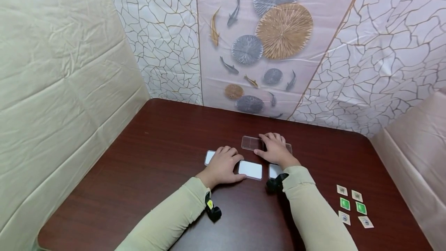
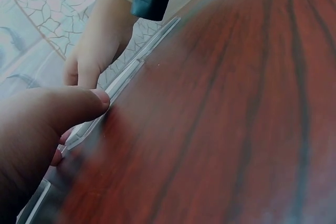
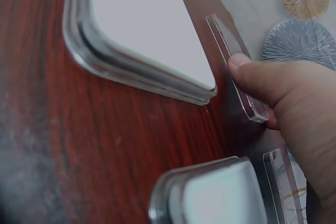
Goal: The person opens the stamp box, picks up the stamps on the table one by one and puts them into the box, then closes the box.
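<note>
My left hand (image 1: pixel 221 167) holds a clear plastic case with a white top (image 1: pixel 251 170) by its left end, thumb along the near edge and fingers at the far side. In the left wrist view the thumb presses that case's edge (image 2: pixel 126 77). Farther back, my right hand (image 1: pixel 277 151) pinches the right end of a flat, see-through plastic lid (image 1: pixel 250 143). The right wrist view shows my thumb against the lid's near edge (image 3: pixel 231 66). Two similar white-topped cases lie either side, the left one (image 1: pixel 209 157) and the right one (image 1: pixel 275 171), both partly covered by my hands.
Another clear lid (image 1: pixel 289 148) lies partly behind my right hand. Several small square picture cards, including a green one (image 1: pixel 345 203), lie in two columns on the right of the dark wooden table (image 1: pixel 139 173). Patterned cloth (image 1: pixel 167 30) hangs behind the table.
</note>
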Demonstrator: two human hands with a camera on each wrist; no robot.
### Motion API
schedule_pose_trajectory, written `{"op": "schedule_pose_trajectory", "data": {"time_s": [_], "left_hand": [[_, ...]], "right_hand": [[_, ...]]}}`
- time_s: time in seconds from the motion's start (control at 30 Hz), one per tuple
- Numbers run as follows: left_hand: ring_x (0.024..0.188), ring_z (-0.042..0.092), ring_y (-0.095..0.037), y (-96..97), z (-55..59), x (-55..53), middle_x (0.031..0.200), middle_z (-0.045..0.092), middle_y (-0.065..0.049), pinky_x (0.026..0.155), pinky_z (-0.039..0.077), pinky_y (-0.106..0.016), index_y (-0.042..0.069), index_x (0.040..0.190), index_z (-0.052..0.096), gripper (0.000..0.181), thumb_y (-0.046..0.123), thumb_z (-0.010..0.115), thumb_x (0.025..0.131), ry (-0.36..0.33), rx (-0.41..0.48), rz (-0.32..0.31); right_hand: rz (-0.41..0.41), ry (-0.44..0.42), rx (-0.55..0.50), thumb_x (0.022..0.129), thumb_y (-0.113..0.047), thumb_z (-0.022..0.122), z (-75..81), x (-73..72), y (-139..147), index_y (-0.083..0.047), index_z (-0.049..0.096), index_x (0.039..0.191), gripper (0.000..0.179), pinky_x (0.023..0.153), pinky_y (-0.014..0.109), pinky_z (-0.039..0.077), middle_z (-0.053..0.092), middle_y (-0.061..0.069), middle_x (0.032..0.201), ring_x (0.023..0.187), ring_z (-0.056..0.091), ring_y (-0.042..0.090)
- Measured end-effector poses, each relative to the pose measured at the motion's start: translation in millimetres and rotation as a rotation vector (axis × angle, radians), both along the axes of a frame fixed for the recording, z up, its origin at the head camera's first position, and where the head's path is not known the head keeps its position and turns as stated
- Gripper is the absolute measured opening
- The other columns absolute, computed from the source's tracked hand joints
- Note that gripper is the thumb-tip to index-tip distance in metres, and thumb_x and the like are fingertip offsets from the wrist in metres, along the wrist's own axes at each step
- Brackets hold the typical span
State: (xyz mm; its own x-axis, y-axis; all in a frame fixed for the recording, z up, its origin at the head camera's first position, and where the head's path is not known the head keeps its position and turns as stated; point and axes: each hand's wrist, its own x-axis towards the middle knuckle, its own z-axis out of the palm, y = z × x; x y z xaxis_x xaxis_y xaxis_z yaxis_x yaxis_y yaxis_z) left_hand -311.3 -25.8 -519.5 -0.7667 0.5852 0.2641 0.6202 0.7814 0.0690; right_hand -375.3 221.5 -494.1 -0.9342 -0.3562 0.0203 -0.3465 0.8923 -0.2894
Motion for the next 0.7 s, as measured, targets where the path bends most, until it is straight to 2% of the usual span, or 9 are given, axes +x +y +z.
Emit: {"op": "schedule_pose_trajectory", "data": {"time_s": [0.17, 0.4, 0.57, 0.7], "left_hand": [[0.118, 0.052, -0.021, -5.1, 0.9, 1.3, 0.122, 0.063, 0.003, 0.107, 0.039, -0.044, 0.023, 0.133, 0.065, 0.070, 0.071, 0.062, 0.083, 0.017, 0.010, -0.002], [0.119, 0.052, -0.021, -22.4, -3.4, -0.4, 0.124, 0.062, 0.001, 0.106, 0.040, -0.045, 0.019, 0.133, 0.065, 0.070, 0.068, 0.064, 0.083, 0.063, 0.061, -0.008], [0.126, 0.050, -0.022, -43.3, -2.1, -1.5, 0.133, 0.058, -0.003, 0.109, 0.039, -0.045, 0.016, 0.137, 0.061, 0.074, 0.062, 0.069, 0.080, 0.062, 0.131, -0.007], [0.128, 0.049, -0.023, -60.7, -0.2, -2.7, 0.136, 0.057, -0.004, 0.110, 0.038, -0.045, 0.013, 0.139, 0.059, 0.076, 0.058, 0.072, 0.079, 0.049, 0.152, 0.007]], "right_hand": [[-0.006, 0.026, -0.049, 0.099, -0.045, 0.060, 2.9, 7.4, 3, -0.005, 0.035, 0.156, 0.074, 0.115, 0.067, 0.010, 0.039, 0.025, 0.151, 0.143, 0.022, 0.048], [-0.006, 0.134, -0.098, 0.100, -0.042, 0.059, 4.1, 26.5, 0, -0.007, 0.042, 0.153, 0.065, 0.114, 0.067, 0.014, 0.045, 0.022, 0.146, 0.140, 0.027, 0.046], [0.042, 0.177, -0.136, 0.102, -0.042, 0.057, 4.1, 39.5, -13, -0.010, 0.049, 0.149, 0.058, 0.113, 0.066, 0.015, 0.051, 0.018, 0.140, 0.138, 0.031, 0.043], [0.090, 0.195, -0.148, 0.101, -0.041, 0.058, 5.4, 49.1, -28, -0.010, 0.052, 0.147, 0.055, 0.114, 0.065, 0.016, 0.054, 0.016, 0.138, 0.138, 0.034, 0.041]]}}
